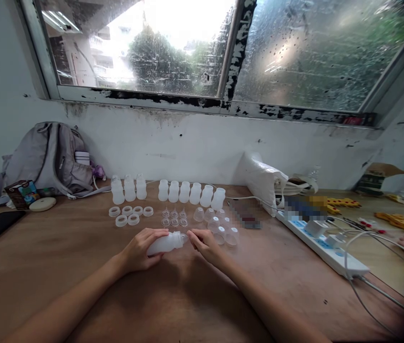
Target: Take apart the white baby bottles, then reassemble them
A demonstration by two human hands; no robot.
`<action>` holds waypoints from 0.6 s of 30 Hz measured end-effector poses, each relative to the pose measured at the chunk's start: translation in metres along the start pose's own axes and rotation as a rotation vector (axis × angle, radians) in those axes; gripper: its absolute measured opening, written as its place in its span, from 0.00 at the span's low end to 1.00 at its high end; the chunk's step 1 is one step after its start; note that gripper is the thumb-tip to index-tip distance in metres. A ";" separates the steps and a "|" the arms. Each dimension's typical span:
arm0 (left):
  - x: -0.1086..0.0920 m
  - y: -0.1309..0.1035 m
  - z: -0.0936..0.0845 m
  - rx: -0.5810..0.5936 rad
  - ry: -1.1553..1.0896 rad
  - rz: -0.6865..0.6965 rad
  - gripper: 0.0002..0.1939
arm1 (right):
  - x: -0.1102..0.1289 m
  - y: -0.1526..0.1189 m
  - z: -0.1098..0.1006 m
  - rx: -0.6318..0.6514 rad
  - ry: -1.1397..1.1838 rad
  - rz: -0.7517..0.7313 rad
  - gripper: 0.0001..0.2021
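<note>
Daylight flared white through the window; soft shadows fell on the table, edges dark and stretched.

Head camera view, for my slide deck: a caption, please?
Left hand grips a bottle, right hand at its teat, before loose rings and standing bottles.

Centre: bottle gripped by left hand, its teat pinched by right hand | just above: rings, domed caps laid out | left: backpack propped against wall
</note>
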State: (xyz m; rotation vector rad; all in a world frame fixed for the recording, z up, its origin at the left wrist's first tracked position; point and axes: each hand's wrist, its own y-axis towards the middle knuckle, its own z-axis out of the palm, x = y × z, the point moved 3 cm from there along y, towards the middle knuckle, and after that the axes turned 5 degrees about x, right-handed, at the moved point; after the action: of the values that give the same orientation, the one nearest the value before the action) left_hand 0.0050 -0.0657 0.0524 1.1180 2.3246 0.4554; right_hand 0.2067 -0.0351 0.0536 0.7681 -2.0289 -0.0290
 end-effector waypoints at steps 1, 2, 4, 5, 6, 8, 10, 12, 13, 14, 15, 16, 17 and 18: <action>0.000 0.000 0.000 -0.003 0.000 -0.003 0.25 | 0.001 0.000 -0.001 -0.005 -0.006 -0.007 0.19; 0.001 0.000 0.000 -0.007 0.000 -0.009 0.25 | 0.002 0.000 -0.002 -0.008 -0.007 -0.014 0.16; 0.001 0.000 0.000 -0.008 0.000 -0.026 0.25 | 0.004 0.000 -0.004 -0.001 0.003 -0.028 0.11; 0.002 0.000 0.000 -0.002 0.001 -0.034 0.25 | 0.004 0.000 -0.004 0.008 0.007 -0.035 0.09; 0.002 0.000 0.000 0.007 0.003 -0.038 0.25 | 0.004 0.000 -0.004 0.017 0.006 -0.043 0.08; 0.001 0.000 0.001 0.024 0.005 -0.037 0.26 | 0.002 0.001 -0.003 0.015 -0.027 -0.057 0.09; 0.000 0.000 0.002 0.027 0.001 -0.028 0.26 | -0.001 0.001 -0.002 -0.020 -0.073 -0.057 0.12; -0.001 0.000 0.002 0.022 -0.006 -0.022 0.26 | -0.002 0.001 -0.002 -0.046 -0.116 -0.049 0.15; -0.001 0.000 0.003 0.018 -0.008 -0.021 0.26 | -0.002 0.001 -0.002 -0.048 -0.129 -0.046 0.16; -0.001 0.000 0.003 0.019 -0.009 -0.021 0.26 | -0.001 0.000 -0.003 -0.042 -0.133 -0.045 0.15; -0.001 0.000 0.003 0.022 -0.011 -0.019 0.26 | 0.001 0.000 -0.003 -0.026 -0.127 -0.044 0.15; -0.001 -0.001 0.003 0.027 -0.013 -0.015 0.26 | 0.003 0.000 -0.003 -0.006 -0.111 -0.040 0.14; -0.002 -0.001 0.003 0.030 -0.019 -0.009 0.26 | 0.004 -0.001 -0.003 0.015 -0.087 -0.028 0.14; -0.002 -0.001 0.004 0.035 -0.030 -0.003 0.26 | 0.005 -0.001 -0.002 0.038 -0.055 -0.007 0.15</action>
State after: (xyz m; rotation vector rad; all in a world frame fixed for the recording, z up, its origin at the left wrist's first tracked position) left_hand 0.0078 -0.0680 0.0496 1.1300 2.3168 0.3956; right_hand 0.2068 -0.0383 0.0584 0.8064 -2.0841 -0.0165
